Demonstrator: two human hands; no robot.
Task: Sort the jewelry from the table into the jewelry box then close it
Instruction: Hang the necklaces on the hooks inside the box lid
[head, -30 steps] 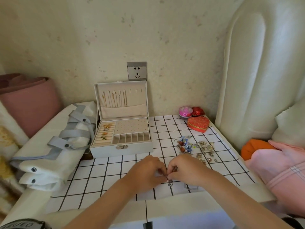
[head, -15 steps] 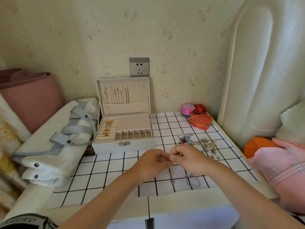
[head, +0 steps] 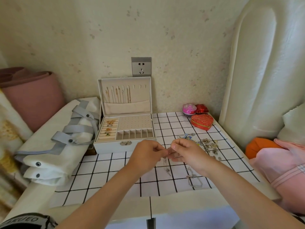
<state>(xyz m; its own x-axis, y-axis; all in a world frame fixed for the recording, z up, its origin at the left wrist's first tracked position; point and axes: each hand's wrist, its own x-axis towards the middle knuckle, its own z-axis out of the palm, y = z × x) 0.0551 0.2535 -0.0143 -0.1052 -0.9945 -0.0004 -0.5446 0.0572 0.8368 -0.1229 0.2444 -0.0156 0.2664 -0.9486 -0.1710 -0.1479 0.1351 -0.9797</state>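
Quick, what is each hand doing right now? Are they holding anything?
Left hand: pinching the thin silver necklace at its top.
Right hand: pinching the same necklace, which dangles between the two hands.

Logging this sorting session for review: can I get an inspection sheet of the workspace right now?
Surface: table under a white grid cloth.
Job's things: jewelry box open, rings and chains inside; loose jewelry pile right of the hands; silver chain lying nearer the front.
Clutter: red heart box, pink round box, small red box, back right.
Grips: left hand and right hand both pinch a thin necklace.
Cables: nothing seen.
Surroundings: wall socket, folded white bag, padded headboard.
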